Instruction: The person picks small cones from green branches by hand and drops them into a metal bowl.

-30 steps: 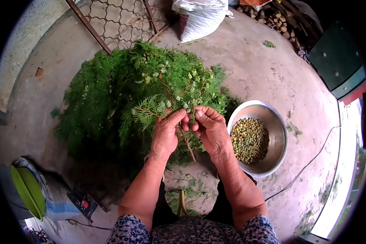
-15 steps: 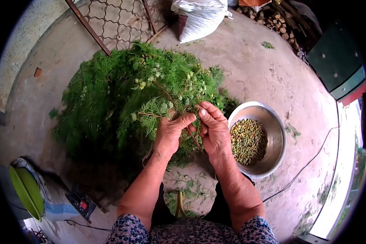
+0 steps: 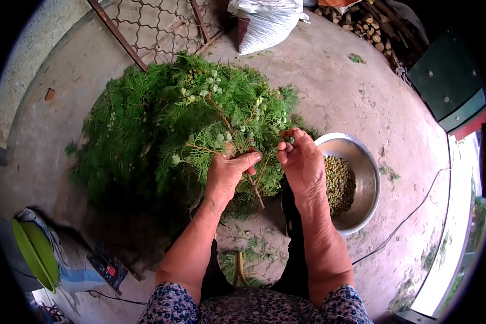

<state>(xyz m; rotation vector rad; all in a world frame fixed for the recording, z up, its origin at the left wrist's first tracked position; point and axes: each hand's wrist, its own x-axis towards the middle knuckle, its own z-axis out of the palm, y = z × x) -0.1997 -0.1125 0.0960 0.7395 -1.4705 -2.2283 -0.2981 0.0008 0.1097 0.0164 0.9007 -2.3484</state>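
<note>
A leafy conifer branch [image 3: 219,111] with pale green cones is gripped in my left hand [image 3: 228,174], its cut stem end pointing down toward me. My right hand [image 3: 303,164] is a little to the right, fingers curled around a few small cones [image 3: 289,140] that show at the fingertips. Below and around the branch lies a big heap of green conifer foliage [image 3: 125,129]. Just right of my right hand stands a metal bowl [image 3: 368,178], partly filled with picked green and yellowish cones [image 3: 338,186]. My right hand and wrist overlap the bowl's left rim.
A white woven sack [image 3: 267,27] stands beyond the heap, near a rusty metal mesh frame [image 3: 156,27]. Stacked firewood [image 3: 373,36] is at the far right. A green basin [image 3: 33,251] sits at lower left. A thin cable [image 3: 402,224] crosses the concrete floor at right.
My right hand has drawn away from the branch to the right, toward the bowl, with cones in its fingers. My left hand stays on the branch, almost where it was.
</note>
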